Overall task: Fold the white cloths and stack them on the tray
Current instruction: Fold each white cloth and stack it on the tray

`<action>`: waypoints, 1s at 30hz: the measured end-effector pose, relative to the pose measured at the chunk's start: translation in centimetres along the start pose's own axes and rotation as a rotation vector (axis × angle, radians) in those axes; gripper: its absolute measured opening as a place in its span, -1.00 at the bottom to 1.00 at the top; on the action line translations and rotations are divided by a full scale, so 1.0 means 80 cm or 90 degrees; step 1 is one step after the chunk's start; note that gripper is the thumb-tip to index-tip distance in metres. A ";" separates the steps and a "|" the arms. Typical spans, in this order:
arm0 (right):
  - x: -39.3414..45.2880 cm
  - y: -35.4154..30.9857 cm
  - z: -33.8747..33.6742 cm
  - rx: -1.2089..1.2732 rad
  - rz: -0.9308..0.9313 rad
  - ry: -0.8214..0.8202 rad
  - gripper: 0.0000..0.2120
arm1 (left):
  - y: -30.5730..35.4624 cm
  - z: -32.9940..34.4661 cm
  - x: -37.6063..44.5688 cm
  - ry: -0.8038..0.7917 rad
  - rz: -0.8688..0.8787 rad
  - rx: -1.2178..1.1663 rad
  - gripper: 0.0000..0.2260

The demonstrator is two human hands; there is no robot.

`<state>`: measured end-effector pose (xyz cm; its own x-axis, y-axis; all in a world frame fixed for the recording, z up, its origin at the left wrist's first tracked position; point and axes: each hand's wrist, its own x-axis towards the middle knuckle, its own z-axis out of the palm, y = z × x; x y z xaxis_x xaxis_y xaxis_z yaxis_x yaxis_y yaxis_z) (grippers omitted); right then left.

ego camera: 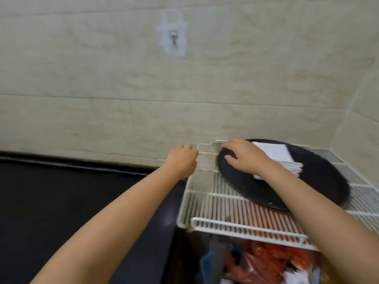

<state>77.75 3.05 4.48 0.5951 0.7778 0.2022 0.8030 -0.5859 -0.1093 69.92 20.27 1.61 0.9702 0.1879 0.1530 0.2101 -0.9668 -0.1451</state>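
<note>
A round black tray lies on a white wire rack at the right, by the wall corner. A stack of folded white cloths sits on the tray. My right hand rests on the tray's left rim, fingers curled over the edge and thumb on its surface, just left of the stack. My left hand is beside the rack's far left corner with its fingers curled; whether it grips the wire is unclear. The image is blurred by motion.
A black countertop spreads to the left below a beige tiled wall with a small hook. Under the rack lie red and white plastic bags. The rack reaches the right wall corner.
</note>
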 end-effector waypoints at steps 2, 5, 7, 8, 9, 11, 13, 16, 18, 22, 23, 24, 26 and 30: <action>0.025 -0.073 0.013 0.005 -0.051 -0.008 -0.61 | -0.070 -0.002 -0.054 0.000 -0.073 0.008 -0.71; 0.061 -0.204 0.036 0.048 -0.124 -0.023 -0.61 | -0.175 -0.006 -0.157 0.026 -0.187 0.001 -0.71; 0.077 -0.299 0.053 0.077 -0.186 -0.045 -0.60 | -0.241 -0.008 -0.231 0.052 -0.267 0.006 -0.71; 0.083 -0.347 0.061 0.089 -0.218 -0.053 -0.59 | -0.271 -0.010 -0.269 0.055 -0.309 0.012 -0.70; 0.087 -0.394 0.069 0.102 -0.250 -0.058 -0.58 | -0.300 -0.012 -0.308 0.054 -0.350 0.019 -0.69; 0.092 -0.485 0.085 0.131 -0.313 -0.070 -0.56 | -0.352 -0.017 -0.383 0.048 -0.436 0.024 -0.68; 0.091 -0.571 0.100 0.149 -0.375 -0.085 -0.53 | -0.396 -0.019 -0.457 0.047 -0.514 0.040 -0.69; 0.087 -0.688 0.124 0.158 -0.448 -0.090 -0.52 | -0.453 -0.015 -0.556 0.037 -0.611 0.086 -0.67; 0.083 -0.763 0.141 0.157 -0.481 -0.087 -0.53 | -0.486 -0.010 -0.615 0.031 -0.678 0.104 -0.63; 0.086 -0.902 0.183 0.177 -0.506 -0.073 -0.60 | -0.557 0.014 -0.713 -0.028 -0.782 0.142 -0.62; 0.091 -0.934 0.194 0.181 -0.513 -0.074 -0.61 | -0.577 0.022 -0.733 -0.040 -0.801 0.147 -0.62; 0.098 -0.966 0.205 0.183 -0.522 -0.078 -0.61 | -0.600 0.030 -0.749 -0.050 -0.816 0.148 -0.62; 0.120 -1.025 0.226 0.188 -0.544 -0.086 -0.60 | -0.653 0.045 -0.776 -0.061 -0.839 0.148 -0.63; 0.205 -1.138 0.264 0.198 -0.544 -0.084 -0.59 | -0.785 0.064 -0.806 -0.083 -0.873 0.148 -0.69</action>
<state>15.09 73.97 -2.83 -0.2219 0.9489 0.2245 0.9328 0.2737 -0.2346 -5.23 69.80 -4.16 -0.0204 0.9764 0.2149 0.9924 0.0459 -0.1143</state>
